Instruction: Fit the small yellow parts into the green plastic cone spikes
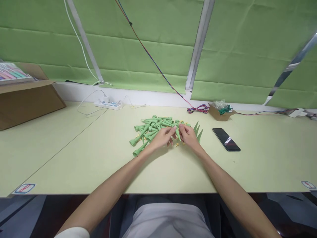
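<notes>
My left hand (163, 136) pinches a green plastic plant watering spike (178, 134), its pointed end tilted down towards me. Close against the spike's wide end, my right hand (188, 135) has thumb and fingers pressed together; whatever they hold is hidden. A loose heap of similar green spikes (140, 140) lies beside and behind my left hand. Small yellow plastic pieces (177, 144) are scattered under and around my hands. Just right of my right hand, several green spikes (199, 135) lie with their points away from me.
A black phone (226, 139) lies to the right. Behind it stand a small open cardboard box (220, 114) with plastic wrapping and a coiled cable (198, 108). A power strip (109, 104) lies at the back left, with a large cardboard box (29, 102) at far left.
</notes>
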Demonstrator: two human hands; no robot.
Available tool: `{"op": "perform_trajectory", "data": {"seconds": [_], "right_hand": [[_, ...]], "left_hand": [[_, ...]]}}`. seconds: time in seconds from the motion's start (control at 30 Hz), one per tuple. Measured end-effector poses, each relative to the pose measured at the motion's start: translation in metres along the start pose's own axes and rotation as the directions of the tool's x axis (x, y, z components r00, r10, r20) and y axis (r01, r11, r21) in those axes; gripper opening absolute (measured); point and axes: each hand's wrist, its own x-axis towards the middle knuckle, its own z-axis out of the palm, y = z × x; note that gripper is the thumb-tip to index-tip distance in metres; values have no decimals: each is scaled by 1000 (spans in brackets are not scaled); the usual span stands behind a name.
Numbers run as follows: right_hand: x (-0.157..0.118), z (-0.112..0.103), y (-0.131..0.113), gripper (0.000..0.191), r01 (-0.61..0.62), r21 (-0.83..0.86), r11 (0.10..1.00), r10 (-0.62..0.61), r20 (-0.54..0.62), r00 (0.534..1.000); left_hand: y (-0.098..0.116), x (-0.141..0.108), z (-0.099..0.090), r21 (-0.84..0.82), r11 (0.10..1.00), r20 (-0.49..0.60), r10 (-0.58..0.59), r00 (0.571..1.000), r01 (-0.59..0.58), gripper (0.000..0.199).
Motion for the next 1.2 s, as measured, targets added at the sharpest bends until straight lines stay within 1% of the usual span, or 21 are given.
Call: {"op": "perform_trajectory", "data": {"seconds": [0.1, 0.33, 0.43, 0.5, 0.63, 0.77, 0.93, 1.07, 1.13, 1.2], "right_hand": [[0, 1, 1, 65, -5, -9, 1000, 5, -7, 1000], [0, 1, 2, 68, -36, 24, 999, 36, 21, 999], [0, 1, 6, 72, -73, 53, 996, 72, 27, 997], [1, 1, 8, 73, -107, 82, 991, 105, 31, 994], [1, 2, 12, 73, -162, 174, 971, 155, 57, 986], [1, 4, 13, 74, -191, 272, 943, 185, 47, 982], [1, 4, 14, 74, -243, 318, 916, 226, 90, 970], [1, 3, 14, 70, -263, 347, 900, 232, 129, 964], [1, 4, 15, 70, -262, 353, 898, 231, 127, 965], [2, 6, 14, 71, -252, 351, 902, 231, 102, 968]], "left_hand": [[2, -2, -1, 25, 999, 18, 22, 1000, -23, 60], [15, -10, -5, 164, 982, 9, 97, 995, -97, 51], [17, -12, -5, 224, 969, -7, 111, 994, -106, 46], [15, -12, -5, 280, 950, -32, 154, 988, -139, 44], [8, -9, -3, 408, 889, -62, 255, 965, -208, 38], [5, -6, -3, 469, 842, -65, 333, 941, -265, 31], [1, -6, -4, 539, 752, -29, 467, 884, -380, 14], [-3, -9, -4, 590, 681, 23, 523, 852, -434, 22], [-4, -10, -4, 609, 664, 21, 532, 846, -433, 24], [-4, -9, -3, 617, 668, 2, 528, 849, -416, 26]]}}
